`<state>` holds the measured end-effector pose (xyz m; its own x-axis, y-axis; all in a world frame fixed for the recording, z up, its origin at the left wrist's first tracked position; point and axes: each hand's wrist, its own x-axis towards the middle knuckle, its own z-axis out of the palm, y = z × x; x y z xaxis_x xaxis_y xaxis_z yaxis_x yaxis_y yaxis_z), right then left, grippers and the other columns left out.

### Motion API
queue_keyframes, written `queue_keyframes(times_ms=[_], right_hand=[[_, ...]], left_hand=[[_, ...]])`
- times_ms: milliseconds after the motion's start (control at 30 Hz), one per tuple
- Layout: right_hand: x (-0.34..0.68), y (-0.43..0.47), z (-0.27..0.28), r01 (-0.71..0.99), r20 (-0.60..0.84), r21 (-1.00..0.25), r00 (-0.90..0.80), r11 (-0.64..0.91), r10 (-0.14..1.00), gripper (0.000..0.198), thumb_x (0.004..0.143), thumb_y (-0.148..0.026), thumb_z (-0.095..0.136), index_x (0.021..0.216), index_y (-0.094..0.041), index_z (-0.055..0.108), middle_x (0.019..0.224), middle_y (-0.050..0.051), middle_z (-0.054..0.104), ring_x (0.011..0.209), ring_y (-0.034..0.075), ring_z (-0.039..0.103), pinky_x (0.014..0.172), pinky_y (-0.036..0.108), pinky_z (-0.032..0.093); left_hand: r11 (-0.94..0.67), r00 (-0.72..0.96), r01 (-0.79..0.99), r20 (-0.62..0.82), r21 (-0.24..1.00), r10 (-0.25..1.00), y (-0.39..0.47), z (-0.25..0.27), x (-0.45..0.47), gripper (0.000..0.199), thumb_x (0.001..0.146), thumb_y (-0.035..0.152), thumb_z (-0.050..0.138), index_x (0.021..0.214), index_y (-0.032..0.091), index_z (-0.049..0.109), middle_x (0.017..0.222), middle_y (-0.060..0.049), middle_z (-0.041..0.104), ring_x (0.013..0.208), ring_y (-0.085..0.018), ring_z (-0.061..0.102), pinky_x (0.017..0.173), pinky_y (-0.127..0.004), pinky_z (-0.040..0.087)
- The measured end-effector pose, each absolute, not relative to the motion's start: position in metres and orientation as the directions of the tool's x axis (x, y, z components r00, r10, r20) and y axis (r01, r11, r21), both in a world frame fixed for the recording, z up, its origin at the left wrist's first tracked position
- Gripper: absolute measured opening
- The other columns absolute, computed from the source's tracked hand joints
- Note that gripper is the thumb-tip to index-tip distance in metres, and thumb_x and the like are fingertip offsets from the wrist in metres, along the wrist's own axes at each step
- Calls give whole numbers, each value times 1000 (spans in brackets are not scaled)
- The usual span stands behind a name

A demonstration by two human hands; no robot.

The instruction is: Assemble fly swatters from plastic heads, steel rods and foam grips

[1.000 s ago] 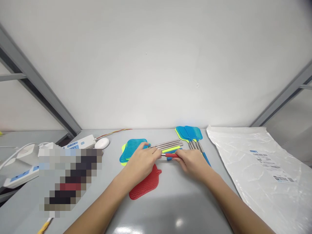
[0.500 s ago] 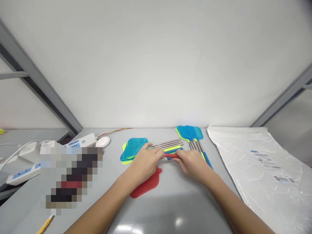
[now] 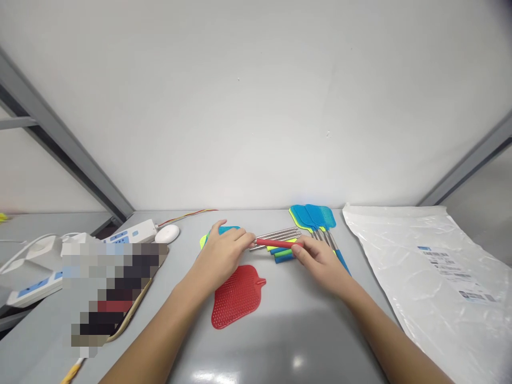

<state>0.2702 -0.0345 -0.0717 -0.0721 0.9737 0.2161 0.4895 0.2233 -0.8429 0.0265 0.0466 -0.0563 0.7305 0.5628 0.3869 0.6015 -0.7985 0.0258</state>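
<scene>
A red fly swatter handle (image 3: 276,242) lies level between my two hands. My right hand (image 3: 322,261) pinches its right end between thumb and fingers. At the other end, the fingertips of my left hand (image 3: 224,253) close on a short metal tip of the handle. A loose red swatter head (image 3: 238,298) rests flat on the table below my left hand. Behind the red handle lie several metal rods (image 3: 280,234), with loose blue and yellow-green handles (image 3: 283,256) beside them. Blue and yellow-green swatter heads (image 3: 230,230) are mostly covered by my left hand.
Several assembled swatters (image 3: 316,217) lie at the back, right of centre. A white plastic mailer bag (image 3: 400,256) covers the right side. At left are a power strip (image 3: 136,233), a white round object (image 3: 167,233) and a blurred dark item (image 3: 120,293). A wall stands behind.
My left hand has shifted left along with the handle's tip, uncovering more of the red swatter head. My right hand's grip is now nearer the handle's end, and more of the red handle shows.
</scene>
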Motion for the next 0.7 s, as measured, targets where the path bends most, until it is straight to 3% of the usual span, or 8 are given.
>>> queue_keyframes(times_ms=[267, 500, 700], right_hand=[[265, -37, -67, 398, 286, -880, 8, 259, 958, 40, 93, -45, 43, 63, -20, 36, 62, -3, 31, 59, 11, 30, 52, 25, 25], [263, -38, -71, 330, 276, -912, 59, 242, 959, 44, 93, -47, 43, 61, -21, 30, 59, -4, 29, 56, 10, 26, 52, 26, 22], [261, -35, -79, 371, 280, -896, 49, 243, 959, 45, 95, -49, 35, 60, -21, 32, 58, -4, 31, 54, 11, 29, 50, 26, 23]], left_hand=[[-818, 745, 573, 384, 53, 546, 43, -60, 33, 35, 83, -2, 33, 97, 23, 54, 84, 2, 64, 79, -14, 58, 107, -50, 22], [-815, 740, 575, 378, 72, 556, 27, -59, 48, 19, 97, 23, 36, 107, 21, 52, 89, -2, 64, 83, -17, 58, 103, -50, 24], [-822, 744, 568, 397, 49, 537, 14, -67, 60, 18, 96, 19, 35, 102, 20, 52, 86, -3, 64, 81, -19, 58, 101, -50, 28]])
